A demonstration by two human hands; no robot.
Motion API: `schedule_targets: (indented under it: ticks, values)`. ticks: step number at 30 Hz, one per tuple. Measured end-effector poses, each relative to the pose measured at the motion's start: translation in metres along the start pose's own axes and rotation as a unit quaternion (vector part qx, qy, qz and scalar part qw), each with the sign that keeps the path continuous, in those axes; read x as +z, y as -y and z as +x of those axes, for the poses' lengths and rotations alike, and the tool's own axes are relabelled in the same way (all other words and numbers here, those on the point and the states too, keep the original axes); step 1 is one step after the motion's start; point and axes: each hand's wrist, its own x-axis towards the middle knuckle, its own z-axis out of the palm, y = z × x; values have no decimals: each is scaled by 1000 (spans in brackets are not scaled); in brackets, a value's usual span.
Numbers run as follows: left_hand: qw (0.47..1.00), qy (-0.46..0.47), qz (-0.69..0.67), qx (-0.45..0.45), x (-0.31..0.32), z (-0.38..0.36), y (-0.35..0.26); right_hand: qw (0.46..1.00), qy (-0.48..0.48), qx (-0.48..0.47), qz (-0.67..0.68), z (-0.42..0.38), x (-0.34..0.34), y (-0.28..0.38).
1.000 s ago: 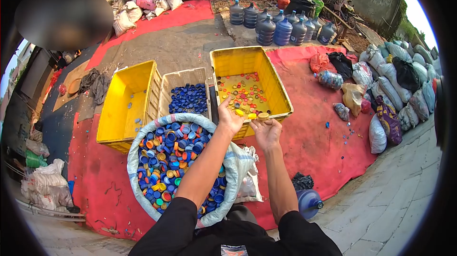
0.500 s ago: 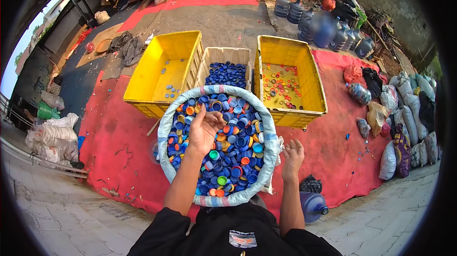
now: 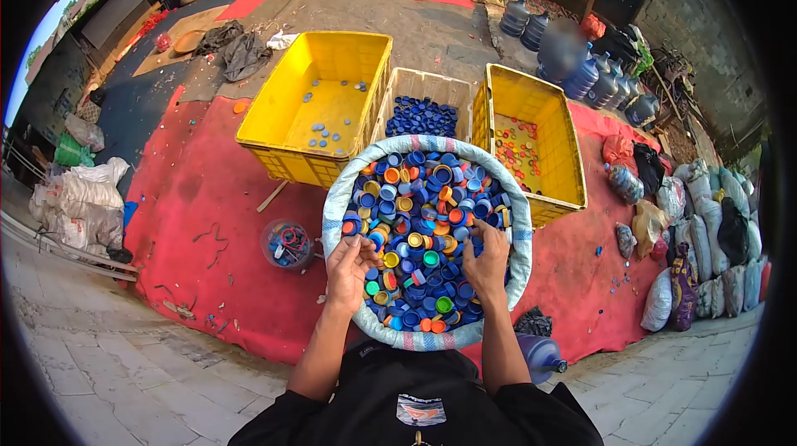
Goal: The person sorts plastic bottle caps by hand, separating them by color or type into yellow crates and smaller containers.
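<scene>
Hands lay among caps (image 3: 419, 222) in sack (image 3: 336, 205): left (image 3: 349, 268) curled, contents unclear; right (image 3: 486, 259) spread, gripping nothing.

Both bare forearms reach forward, side by side. The left hand (image 3: 349, 268) curls its fingers loosely; the right hand (image 3: 486, 259) lies palm-down, fingers spread.

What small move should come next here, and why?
Probably close the right hand on non-blue caps: both hands, the left hand too, rest spread on the mixed pile in the sack, and each crate behind holds mostly sorted colours.
</scene>
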Motion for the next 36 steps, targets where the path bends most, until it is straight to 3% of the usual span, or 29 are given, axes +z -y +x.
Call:
schedule_targets:
  ticks: [5, 16, 18, 25, 29, 30, 33, 34, 36]
  values:
    - [1000, 7, 29, -3, -22, -8, -6, 996, 78, -11, -52, 1, 28, 32]
    - [991, 39, 132, 0, -39, -7, -16, 979, 60, 102, -166, 15, 83, 45]
    - [990, 44, 137, -1, -37, -4, -17, 981, 40, 75, -175, 19, 84, 52]
    - [988, 54, 147, -4, -25, -2, -16, 988, 51, 131, -70, 18, 88, 48]
    - [965, 71, 251, 29, -17, 5, -8, 970, 81, 215, 80, 20, 51, 58]
    - [954, 76, 285, 44, -15, 9, -4, 966, 49, 224, 117, 16, 43, 55]
    - [909, 90, 395, 96, -5, 24, 10, 896, 40, 299, 326, 9, 13, 43]
    - [869, 109, 474, 88, 10, 26, 1, 863, 48, 317, 391, 4, 2, 38]
    - [761, 144, 613, 157, 18, 36, 3, 708, 14, 354, 611, -10, -7, 24]
